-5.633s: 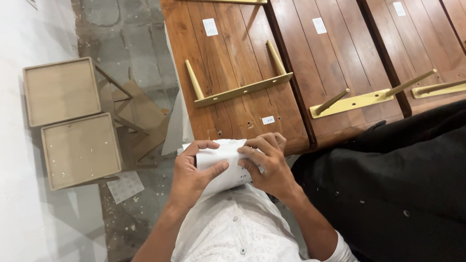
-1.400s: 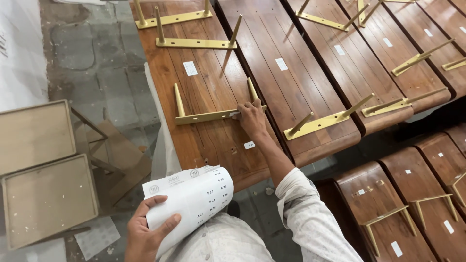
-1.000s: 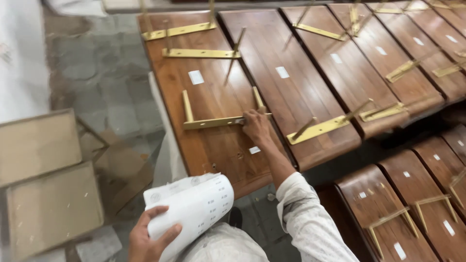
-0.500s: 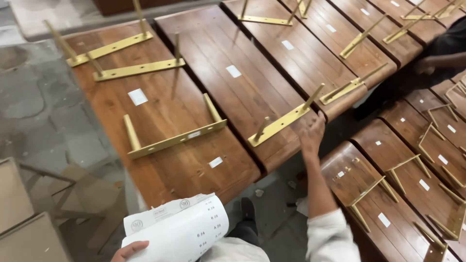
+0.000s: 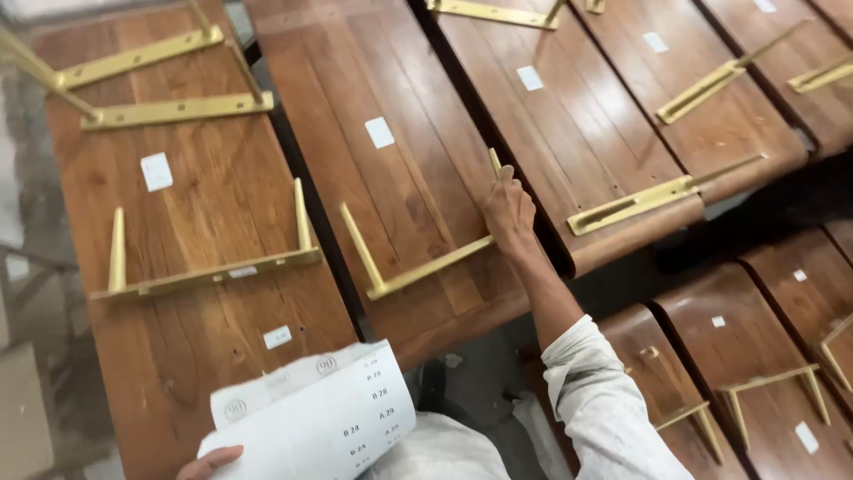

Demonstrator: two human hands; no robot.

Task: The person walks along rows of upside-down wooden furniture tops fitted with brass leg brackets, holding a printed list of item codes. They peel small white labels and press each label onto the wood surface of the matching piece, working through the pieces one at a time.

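The right hand (image 5: 508, 209) is reaching forward and resting on the end of a brass bracket (image 5: 426, 258), its fingers curling over the upright leg at the far end of that bracket, so it is gripping the metal there. The bracket is lying across a brown wooden panel (image 5: 391, 187), which is sitting right under the hand and running away from it toward the top of the view. A small white sticker (image 5: 379, 132) is showing on that panel, beyond the hand and a little to its left.

The left hand (image 5: 210, 462) is showing only as fingertips at the bottom edge, closing on a bent sheaf of white paper sheets (image 5: 315, 418) with printed marks. The paper is sitting near the body, well apart from the right hand and to its lower left.

Left of the right hand, a second wooden panel (image 5: 195, 293) is lying alongside, carrying its own brass bracket (image 5: 209, 267) just above the paper, plus two white stickers. Another pair of brass pieces (image 5: 151, 84) is lying at the far end of it.

To the right of the right hand, just beside it, a third panel (image 5: 586, 133) is carrying a brass bar (image 5: 635, 203). Lower right, beyond the white sleeve (image 5: 604, 400), smaller wooden pieces (image 5: 755, 356) with brass brackets are lying lower down.
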